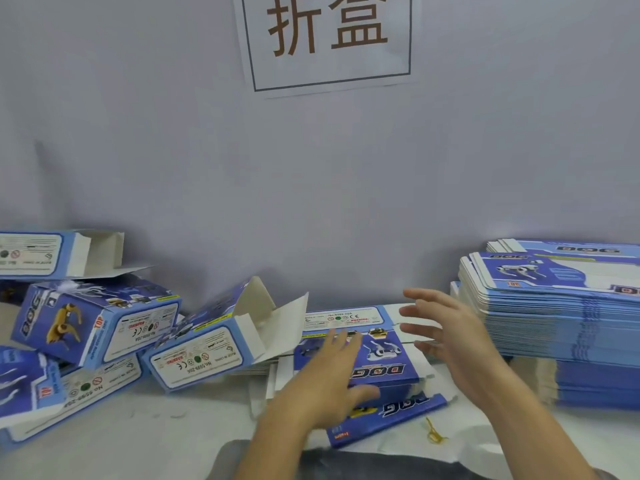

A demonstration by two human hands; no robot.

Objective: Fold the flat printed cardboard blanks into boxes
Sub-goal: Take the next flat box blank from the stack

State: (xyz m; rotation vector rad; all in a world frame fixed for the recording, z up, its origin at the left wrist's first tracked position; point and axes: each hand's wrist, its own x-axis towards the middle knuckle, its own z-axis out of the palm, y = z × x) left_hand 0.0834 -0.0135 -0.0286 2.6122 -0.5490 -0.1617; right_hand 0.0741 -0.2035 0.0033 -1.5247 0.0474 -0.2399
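at six o'clock on the bench, left hand (325, 379) rests flat-fingered on the top flat blank (377, 362), right hand (446, 337) hovers open at three o'clock, apparently to lift it for folding.

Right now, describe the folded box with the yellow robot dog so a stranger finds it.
Start at the white wall sign, then drop to the heap of folded blue cardboard boxes on the left. Among them, the tilted box alone shows a yellow dog.

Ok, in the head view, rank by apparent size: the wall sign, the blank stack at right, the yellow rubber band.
1. Wall sign, though cropped by the top edge
2. Blank stack, cropped at right; nearly alike
3. Yellow rubber band, clearly smallest
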